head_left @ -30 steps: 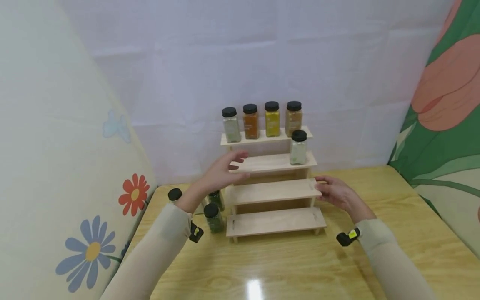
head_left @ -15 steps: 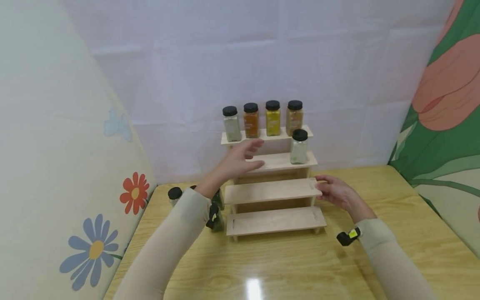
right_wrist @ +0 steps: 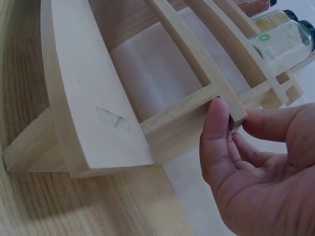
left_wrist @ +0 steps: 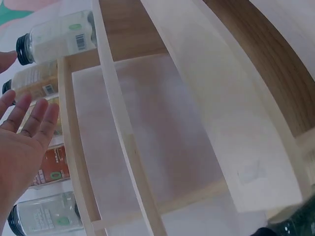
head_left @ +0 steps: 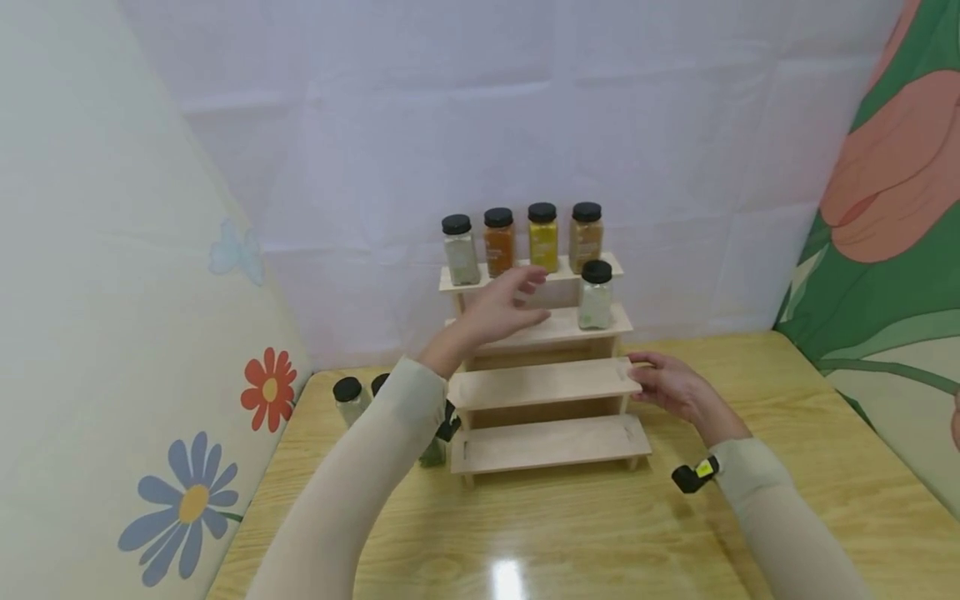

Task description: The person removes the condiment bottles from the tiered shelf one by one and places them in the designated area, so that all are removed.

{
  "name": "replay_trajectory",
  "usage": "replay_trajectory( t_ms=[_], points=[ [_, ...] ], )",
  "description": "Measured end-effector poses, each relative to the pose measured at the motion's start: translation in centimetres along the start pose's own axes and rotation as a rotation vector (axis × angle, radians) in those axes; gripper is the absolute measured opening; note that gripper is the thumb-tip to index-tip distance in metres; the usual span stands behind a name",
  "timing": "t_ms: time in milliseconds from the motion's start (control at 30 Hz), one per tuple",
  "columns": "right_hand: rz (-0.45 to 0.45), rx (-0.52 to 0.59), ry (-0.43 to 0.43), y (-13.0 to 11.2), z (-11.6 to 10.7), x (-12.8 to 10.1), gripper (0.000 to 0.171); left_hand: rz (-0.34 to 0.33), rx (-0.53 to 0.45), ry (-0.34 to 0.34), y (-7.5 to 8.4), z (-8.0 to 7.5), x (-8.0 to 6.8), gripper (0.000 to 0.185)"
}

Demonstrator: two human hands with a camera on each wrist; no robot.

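Observation:
A pale wooden step rack (head_left: 551, 446) with stacked narrow shelves stands on the table. My right hand (head_left: 671, 390) pinches the right end of its second shelf from the bottom, thumb and fingers around the board (right_wrist: 224, 101) in the right wrist view. Over the second shelf from the top, my left hand (head_left: 502, 308) reaches rightward, fingers extended and thumb apart, holding nothing. Just beyond its fingertips stands a black-capped spice jar (head_left: 596, 300) with pale contents. In the left wrist view this jar (left_wrist: 61, 38) lies beyond the hand's spread fingers (left_wrist: 34, 118).
Along the top shelf stand several spice jars: a pale one (head_left: 461, 257), an orange one (head_left: 496, 243), a yellow one (head_left: 543, 244) and a tan one (head_left: 586, 242). Left of the rack, more jars (head_left: 349, 404) stand on the table (head_left: 570, 533), partly behind the left sleeve (head_left: 375, 467).
My left hand has moved right and slightly up, across the upper shelves toward the pale jar. The right hand keeps its grip on the shelf end.

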State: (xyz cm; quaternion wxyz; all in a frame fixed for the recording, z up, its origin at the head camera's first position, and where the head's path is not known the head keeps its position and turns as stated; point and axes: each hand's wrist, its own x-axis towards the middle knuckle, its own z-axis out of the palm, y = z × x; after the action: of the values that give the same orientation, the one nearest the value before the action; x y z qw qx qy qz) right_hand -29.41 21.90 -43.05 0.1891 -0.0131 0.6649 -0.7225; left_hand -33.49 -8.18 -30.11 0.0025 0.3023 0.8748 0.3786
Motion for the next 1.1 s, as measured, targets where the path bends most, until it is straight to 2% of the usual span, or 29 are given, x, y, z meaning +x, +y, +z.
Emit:
replay_trajectory(
  t_ms=[333,467,733,833,1100],
  points=[
    [-0.004,0.000,-0.002,0.0,-0.1,0.2,0.060,-0.011,-0.149,0.033,-0.2,1.5,2.1,0.061],
    [-0.005,0.002,0.001,0.0,-0.1,0.2,0.059,0.007,-0.208,0.052,-0.4,2.3,2.9,0.061],
    [-0.013,0.009,-0.004,0.2,0.0,0.3,0.060,-0.046,-0.341,0.058,0.2,3.9,3.6,0.065],
    [-0.012,0.010,-0.001,0.2,0.0,0.3,0.059,-0.046,-0.384,0.070,0.3,4.4,3.9,0.067],
    [-0.007,0.011,0.003,0.2,0.4,0.2,0.059,-0.028,-0.383,0.104,0.0,5.9,4.4,0.067]
  ],
)
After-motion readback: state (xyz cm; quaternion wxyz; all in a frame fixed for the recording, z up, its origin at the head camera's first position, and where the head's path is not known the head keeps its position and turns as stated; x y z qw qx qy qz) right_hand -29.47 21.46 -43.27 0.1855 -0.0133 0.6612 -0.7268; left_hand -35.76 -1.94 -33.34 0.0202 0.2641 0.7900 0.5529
